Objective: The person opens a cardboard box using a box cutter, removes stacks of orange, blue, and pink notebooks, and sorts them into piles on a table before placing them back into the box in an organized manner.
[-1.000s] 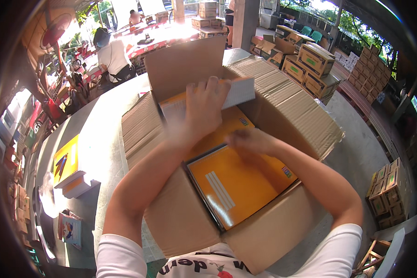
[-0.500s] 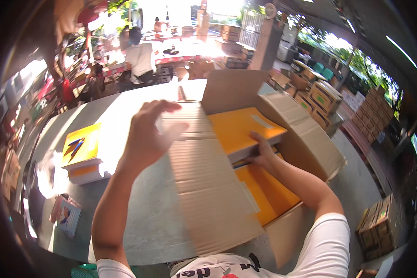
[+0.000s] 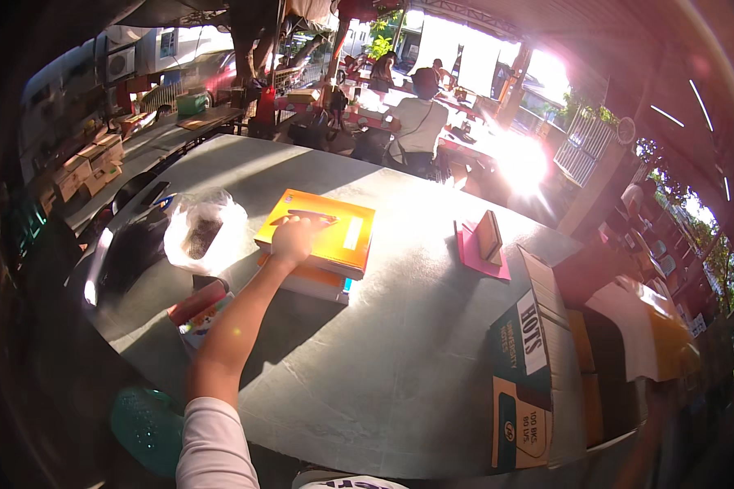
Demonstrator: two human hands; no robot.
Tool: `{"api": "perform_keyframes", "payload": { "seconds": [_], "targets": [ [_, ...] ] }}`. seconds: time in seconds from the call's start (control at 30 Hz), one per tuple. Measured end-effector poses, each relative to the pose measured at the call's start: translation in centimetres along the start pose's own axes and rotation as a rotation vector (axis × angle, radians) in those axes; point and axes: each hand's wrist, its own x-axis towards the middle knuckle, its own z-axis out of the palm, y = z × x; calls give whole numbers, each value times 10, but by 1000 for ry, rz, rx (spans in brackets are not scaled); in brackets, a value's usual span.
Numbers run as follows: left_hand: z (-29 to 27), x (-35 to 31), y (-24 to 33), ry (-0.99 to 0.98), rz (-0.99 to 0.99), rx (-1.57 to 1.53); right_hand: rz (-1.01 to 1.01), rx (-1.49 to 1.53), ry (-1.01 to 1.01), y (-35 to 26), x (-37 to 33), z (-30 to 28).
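My left hand (image 3: 292,238) reaches out over the grey table (image 3: 400,359) to a stack of yellow and orange books (image 3: 322,240). Its fingers curl on a dark slim tool (image 3: 306,218) that lies across the top yellow book. My forearm runs up from the lower edge, in a white sleeve. The open cardboard box (image 3: 538,359) stands at the right edge of the table, with orange books showing inside it. My right hand is out of the picture.
A clear plastic bag (image 3: 205,232) and a black bag (image 3: 130,254) lie left of the stack. Red and coloured booklets (image 3: 200,308) sit near the front left edge. A pink pad with a small brown book (image 3: 485,244) lies mid-table. A teal stool (image 3: 143,424) stands below. People (image 3: 420,122) work at far tables.
The view swung left, away from the box. My left hand left the box flap and reached to the book stack. My right hand, which was in the box, dropped out of view.
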Motion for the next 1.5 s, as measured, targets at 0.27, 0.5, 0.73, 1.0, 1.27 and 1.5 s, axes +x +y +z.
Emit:
{"api": "perform_keyframes", "payload": {
  "seconds": [0.27,0.5,0.73,1.0,1.27,1.5],
  "targets": [
    [72,29,-41,-168,-219,24,-236,134,-143,-37,-57,177],
    [-24,27,-86,263,-26,-618,182,382,-570,2,-19,367],
    [-163,-76,-191,313,-341,-396,380,492,-1200,134,20,528],
    [-236,-181,-260,412,-677,-300,718,1,-911,374,79,524],
    [-210,-104,-118,203,-384,-422,825,170,-1063,353,55,544],
    [-166,-147,-19,-282,-51,-560,833,279,-903,368,61,537]
  ]
}}
